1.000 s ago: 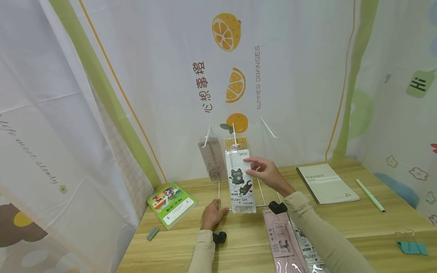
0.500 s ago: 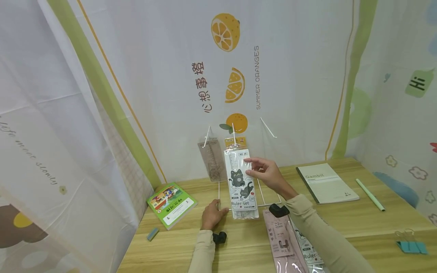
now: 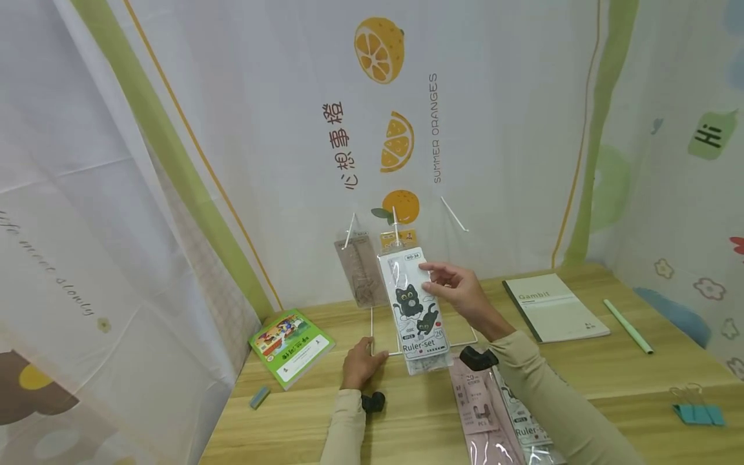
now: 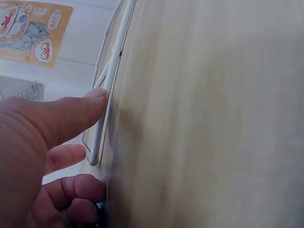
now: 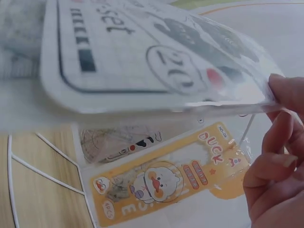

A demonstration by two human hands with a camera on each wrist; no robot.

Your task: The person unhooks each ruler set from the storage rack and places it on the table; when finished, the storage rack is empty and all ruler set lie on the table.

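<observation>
A white curtain printed with oranges hangs behind everything, reaching down to the far edge of the wooden table. Against that far edge, around its middle, stands a white wire rack, its base on the wood and its hooks leaning up. Close to the table's far right corner I see a notebook lying aslant, and at the far left corner a green book.

Toward the near edge, right of the middle, a pink packet lies beside a second cat packet, which the right sleeve partly covers. The upper cat packet, a ruler set, is up at the rack's middle hook, tilted; I can't tell whether the hook runs through its hole. Behind it hangs a yellow duck packet, and a brownish packet hangs on the left hook.

The right hand pinches the upper cat packet's right side between thumb and finger. The left hand grips the near left corner of the rack's base, thumb on the wire.

By the table's right edge are a pale green stick and, nearer, a teal clip; by the left edge, an eraser.
</observation>
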